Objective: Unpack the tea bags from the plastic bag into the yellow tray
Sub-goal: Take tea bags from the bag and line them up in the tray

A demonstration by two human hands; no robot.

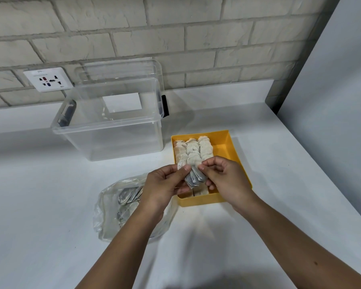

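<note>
The white worktop fills the view, and at the back a clear storage box stands open, out of play. Nearer on the left the plastic bag lies slumped, with loose tea bags showing grey through the film. Just beside it on the right sits the yellow tray. Three rows of packed tea bags run along its left side, and its right side is bare yellow.

Both hands meet over the tray's near end. The left hand has thumb and fingers curled round a fanned bundle of tea bags. The right hand pinches the bundle's right edge with its fingertips. Both are clamped on that stack.

This looks like squaring the bundle before seating it in a row. To do it well, I'd keep the stack tight and on edge and lower it into the near end. I'd let go only once it leans on its neighbours, or it will likely fan out and topple. A light grip is best, as that paper should crush easily.

The hands cover the tray's near rows, so I can't tell how full they are. The left forearm hides the bag's mouth and part of its load. The number of tea bags in the bundle is also unclear.
</note>
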